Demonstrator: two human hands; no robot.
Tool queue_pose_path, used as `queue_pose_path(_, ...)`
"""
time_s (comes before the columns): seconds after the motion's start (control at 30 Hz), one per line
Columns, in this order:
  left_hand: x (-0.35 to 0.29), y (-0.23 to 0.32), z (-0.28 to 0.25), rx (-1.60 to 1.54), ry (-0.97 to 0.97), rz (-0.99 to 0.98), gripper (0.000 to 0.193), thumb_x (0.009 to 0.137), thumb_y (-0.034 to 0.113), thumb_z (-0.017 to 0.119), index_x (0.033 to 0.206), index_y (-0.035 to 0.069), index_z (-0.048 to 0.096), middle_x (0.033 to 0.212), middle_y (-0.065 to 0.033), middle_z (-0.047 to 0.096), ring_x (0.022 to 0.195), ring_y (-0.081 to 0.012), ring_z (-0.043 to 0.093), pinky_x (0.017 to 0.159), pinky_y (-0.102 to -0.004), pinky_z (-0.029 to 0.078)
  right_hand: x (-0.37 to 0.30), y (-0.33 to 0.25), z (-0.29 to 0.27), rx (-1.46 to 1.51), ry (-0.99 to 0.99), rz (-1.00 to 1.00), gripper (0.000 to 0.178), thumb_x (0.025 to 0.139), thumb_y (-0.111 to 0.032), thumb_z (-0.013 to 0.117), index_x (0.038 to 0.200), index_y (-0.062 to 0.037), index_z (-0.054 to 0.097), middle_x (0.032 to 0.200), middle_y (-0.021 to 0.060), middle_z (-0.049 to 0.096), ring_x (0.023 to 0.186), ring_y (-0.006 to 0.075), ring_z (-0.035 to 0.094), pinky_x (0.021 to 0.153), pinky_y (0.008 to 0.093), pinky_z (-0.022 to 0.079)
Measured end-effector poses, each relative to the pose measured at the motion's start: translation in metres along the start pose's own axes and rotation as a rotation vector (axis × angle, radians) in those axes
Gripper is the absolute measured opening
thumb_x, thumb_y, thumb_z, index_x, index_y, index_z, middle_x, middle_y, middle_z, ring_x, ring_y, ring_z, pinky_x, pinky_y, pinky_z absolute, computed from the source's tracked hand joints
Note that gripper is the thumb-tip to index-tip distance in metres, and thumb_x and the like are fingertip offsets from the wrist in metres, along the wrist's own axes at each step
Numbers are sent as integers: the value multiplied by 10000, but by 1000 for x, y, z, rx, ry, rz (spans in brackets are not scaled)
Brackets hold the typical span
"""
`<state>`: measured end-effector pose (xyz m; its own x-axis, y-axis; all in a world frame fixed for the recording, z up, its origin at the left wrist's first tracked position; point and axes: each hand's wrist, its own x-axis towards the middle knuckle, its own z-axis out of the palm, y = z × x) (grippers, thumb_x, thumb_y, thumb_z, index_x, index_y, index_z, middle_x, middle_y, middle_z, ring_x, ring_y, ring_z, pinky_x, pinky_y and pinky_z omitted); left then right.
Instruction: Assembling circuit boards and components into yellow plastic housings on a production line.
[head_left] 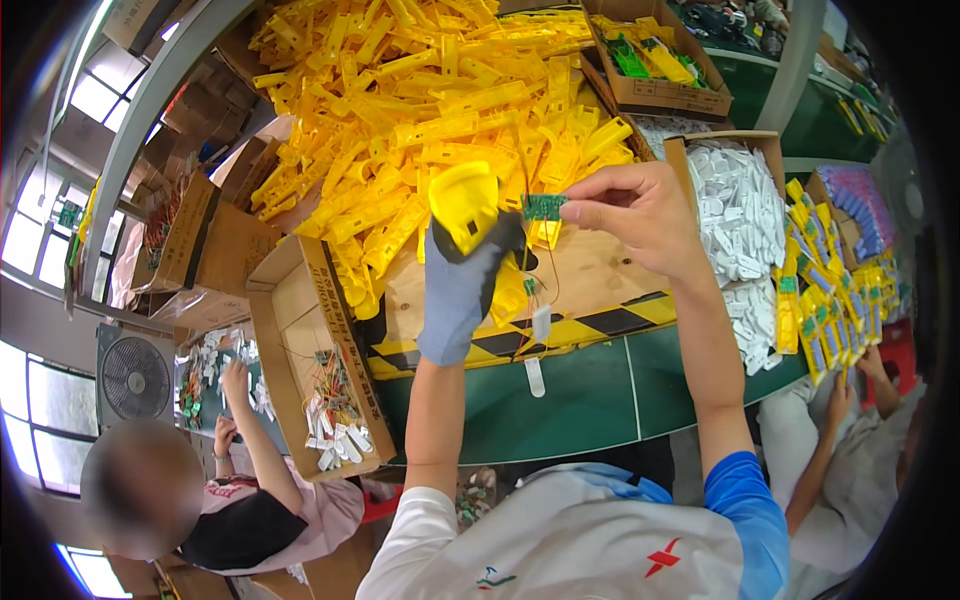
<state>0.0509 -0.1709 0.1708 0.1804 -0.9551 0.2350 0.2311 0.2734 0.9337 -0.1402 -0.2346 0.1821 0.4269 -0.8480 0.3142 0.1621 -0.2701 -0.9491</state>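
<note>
My left hand (450,302), in a grey glove with dark fingers, is closed round a yellow plastic casing (464,200) with a scooped upper end. Part of that casing is hidden by the glove. Between thumb and forefinger, my bare right hand (648,215) pinches a small green circuit board (542,207) by its right end, close beside the casing. Thin wires hang down from around the board and casing. Below them dangle a small white plastic piece (541,325) and a longer white tab (535,378).
A big heap of yellow casings (430,110) covers the wooden board (610,270) ahead. At left stands a carton (292,300) holding wired boards and white tabs. White parts (740,215) fill a box on the right, beside assembled yellow pieces (830,310). Co-workers sit on both sides.
</note>
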Motion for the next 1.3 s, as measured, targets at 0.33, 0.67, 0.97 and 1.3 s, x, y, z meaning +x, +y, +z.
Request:
queue_pose_path(0.33,2,-10,-1,-163,-69,-306,673,934,678,350,1055,66,601,753,-92,632,618,-191,612,564,-320,513,0,19,17,-10,-97,21,174,813,-100,764,946,7,733,848,52,714,761,82,648,701,217,514)
queue_pose_path(0.67,1,-3,7,-119,-52,-158,417,1033,409,333,1217,71,491,934,-129,649,678,-230,660,616,-332,548,9,31,20,261,-104,45,184,829,-110,758,948,24,719,836,60,708,735,87,639,683,220,510)
queue_pose_path(0.97,4,-10,0,242,-132,43,402,998,197,497,1334,-17,442,1109,-147,643,874,-262,686,766,-370,571,4,26,18,203,31,8,156,831,-111,758,915,14,718,817,49,700,723,76,632,669,206,504)
queue_pose_path(1.3,-6,2,13,193,5,32,455,987,205,552,1329,-82,466,1142,-94,616,1026,-106,564,912,-259,455,4,31,29,23,44,-87,232,908,-226,674,844,-5,643,722,-37,573,635,30,462,569,206,376)
